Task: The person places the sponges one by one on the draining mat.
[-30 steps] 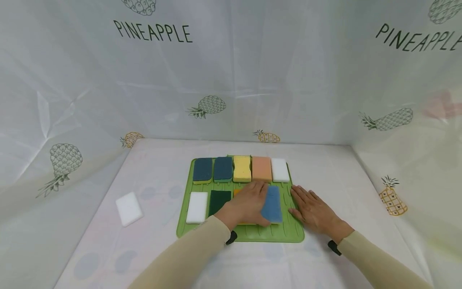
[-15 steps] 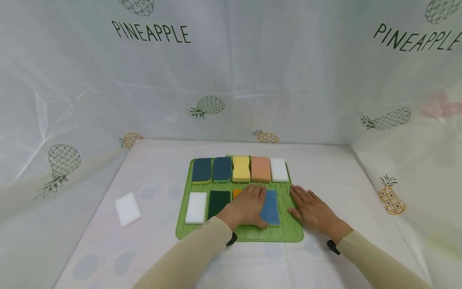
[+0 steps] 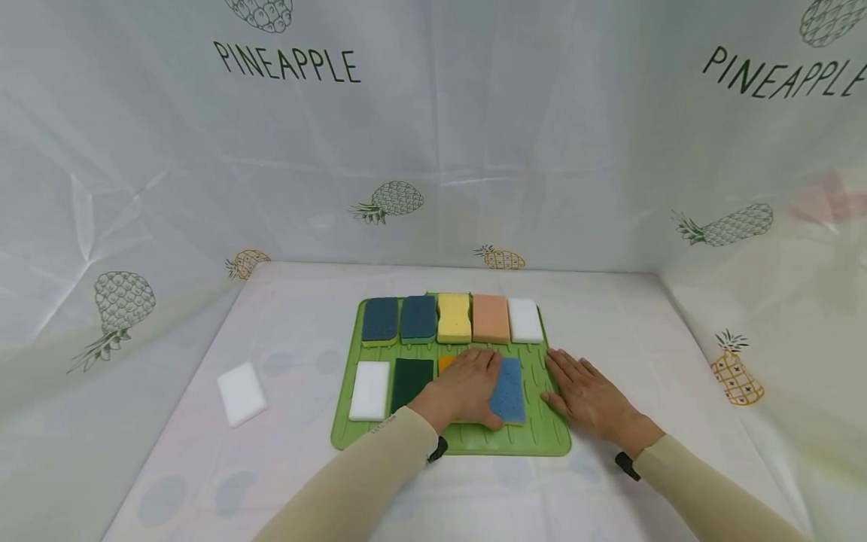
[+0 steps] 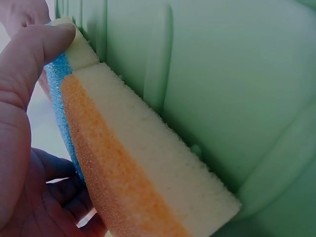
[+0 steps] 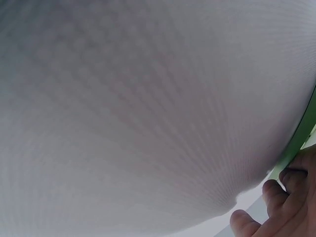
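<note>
A green ribbed mat [image 3: 542,438] carries two rows of sponges. My left hand [image 3: 467,385] lies flat over an orange sponge [image 3: 444,363] and the blue sponge [image 3: 512,390] beside it in the front row. Its thumb touches the blue sponge's near end. In the left wrist view the orange sponge [image 4: 128,182] and blue sponge [image 4: 55,84] lie side by side on the mat [image 4: 237,89], with the thumb [image 4: 29,54] against the blue one. My right hand [image 3: 586,393] rests flat, fingers straight, on the mat's right edge.
The back row holds two dark teal sponges [image 3: 400,319], a yellow one [image 3: 454,317], a peach one [image 3: 491,318] and a white one [image 3: 524,319]. White [image 3: 369,390] and dark green [image 3: 411,380] sponges lie front left. A loose white sponge [image 3: 242,392] lies on the tablecloth, left of the mat.
The blue sponge has been straightened and pushed closer against the orange one under my left hand. The right hand has stayed in place.
</note>
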`<state>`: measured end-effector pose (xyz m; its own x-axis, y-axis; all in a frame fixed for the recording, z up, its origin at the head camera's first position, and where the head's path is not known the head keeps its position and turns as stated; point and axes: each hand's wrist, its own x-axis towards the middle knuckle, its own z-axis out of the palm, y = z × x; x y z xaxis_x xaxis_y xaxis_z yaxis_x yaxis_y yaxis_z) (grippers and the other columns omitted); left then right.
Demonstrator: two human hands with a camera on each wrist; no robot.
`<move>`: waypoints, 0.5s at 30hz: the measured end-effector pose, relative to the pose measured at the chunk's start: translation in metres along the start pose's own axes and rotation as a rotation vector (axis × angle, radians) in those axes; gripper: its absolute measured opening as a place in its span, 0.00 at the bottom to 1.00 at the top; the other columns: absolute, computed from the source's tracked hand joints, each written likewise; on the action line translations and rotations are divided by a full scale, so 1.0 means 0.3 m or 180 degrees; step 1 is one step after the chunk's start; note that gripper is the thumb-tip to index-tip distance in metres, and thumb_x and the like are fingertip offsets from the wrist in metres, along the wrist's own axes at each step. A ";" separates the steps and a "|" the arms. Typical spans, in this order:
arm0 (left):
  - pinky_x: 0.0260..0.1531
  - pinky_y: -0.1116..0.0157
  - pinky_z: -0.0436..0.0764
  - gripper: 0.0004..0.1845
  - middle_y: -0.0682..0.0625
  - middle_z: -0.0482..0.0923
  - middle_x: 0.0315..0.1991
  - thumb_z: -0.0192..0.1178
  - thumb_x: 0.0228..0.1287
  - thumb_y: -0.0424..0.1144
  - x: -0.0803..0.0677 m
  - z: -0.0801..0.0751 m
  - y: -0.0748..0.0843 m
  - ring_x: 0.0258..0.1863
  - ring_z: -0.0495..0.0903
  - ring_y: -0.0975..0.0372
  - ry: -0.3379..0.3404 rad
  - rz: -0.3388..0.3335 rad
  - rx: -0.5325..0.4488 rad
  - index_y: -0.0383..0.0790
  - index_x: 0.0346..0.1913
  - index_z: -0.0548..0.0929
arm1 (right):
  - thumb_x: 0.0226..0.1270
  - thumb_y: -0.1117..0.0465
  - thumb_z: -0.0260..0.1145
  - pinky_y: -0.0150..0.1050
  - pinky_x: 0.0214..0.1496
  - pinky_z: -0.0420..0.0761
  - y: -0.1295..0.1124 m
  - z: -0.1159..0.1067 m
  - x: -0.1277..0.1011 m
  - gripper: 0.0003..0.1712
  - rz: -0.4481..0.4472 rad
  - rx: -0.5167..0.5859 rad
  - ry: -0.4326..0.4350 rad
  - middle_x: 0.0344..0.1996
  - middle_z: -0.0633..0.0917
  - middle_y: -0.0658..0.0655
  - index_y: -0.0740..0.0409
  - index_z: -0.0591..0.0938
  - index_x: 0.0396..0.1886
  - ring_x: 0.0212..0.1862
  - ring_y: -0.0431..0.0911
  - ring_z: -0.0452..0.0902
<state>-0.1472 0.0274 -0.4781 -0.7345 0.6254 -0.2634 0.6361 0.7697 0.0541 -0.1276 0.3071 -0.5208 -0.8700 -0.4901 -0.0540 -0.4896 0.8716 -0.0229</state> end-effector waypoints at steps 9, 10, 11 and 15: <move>0.83 0.57 0.58 0.62 0.48 0.55 0.84 0.64 0.62 0.75 -0.008 -0.012 -0.003 0.82 0.57 0.55 -0.0055 -0.0004 -0.0057 0.41 0.86 0.52 | 0.85 0.40 0.53 0.64 0.80 0.64 -0.002 0.002 0.000 0.44 0.0004 -0.0010 0.0010 0.82 0.61 0.67 0.69 0.61 0.82 0.82 0.64 0.58; 0.83 0.57 0.58 0.62 0.48 0.55 0.84 0.64 0.62 0.75 -0.009 -0.013 -0.003 0.82 0.57 0.55 -0.0056 -0.0005 -0.0065 0.41 0.86 0.52 | 0.85 0.40 0.53 0.64 0.80 0.64 -0.002 0.002 0.000 0.44 0.0004 -0.0003 0.0011 0.82 0.61 0.67 0.69 0.60 0.82 0.82 0.64 0.58; 0.83 0.57 0.58 0.62 0.47 0.56 0.84 0.64 0.62 0.75 -0.010 -0.014 -0.003 0.82 0.57 0.55 -0.0053 -0.0008 -0.0070 0.41 0.86 0.52 | 0.85 0.40 0.53 0.64 0.80 0.64 -0.002 0.002 0.000 0.44 0.0004 -0.0003 0.0011 0.82 0.61 0.67 0.69 0.60 0.83 0.82 0.64 0.58; 0.83 0.57 0.59 0.61 0.47 0.57 0.83 0.65 0.61 0.74 -0.012 -0.016 -0.004 0.82 0.59 0.55 -0.0037 -0.0017 -0.0078 0.41 0.86 0.53 | 0.85 0.40 0.53 0.64 0.80 0.64 0.000 0.001 0.000 0.43 0.0005 0.0010 0.0017 0.82 0.61 0.67 0.69 0.61 0.82 0.82 0.64 0.58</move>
<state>-0.1465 0.0247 -0.4727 -0.7349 0.6200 -0.2750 0.6261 0.7760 0.0762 -0.1277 0.3071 -0.5212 -0.8710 -0.4889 -0.0488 -0.4882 0.8724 -0.0259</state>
